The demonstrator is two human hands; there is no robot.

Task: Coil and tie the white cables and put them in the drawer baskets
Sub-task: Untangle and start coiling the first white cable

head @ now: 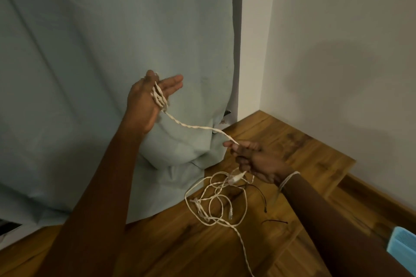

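Nearest, loose loops of the white cable [216,200] lie on the wooden floor [180,249]. Above them, the right hand [254,159] pinches the cable between curled fingers. Farther left, the left hand [148,99] has straight fingers held together, with cable coils wound across its palm, before the pale curtain [101,40].

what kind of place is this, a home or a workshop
Most likely a room in a home: a pale curtain hangs to a wood floor at a plain wall corner. No workbench or tools show.
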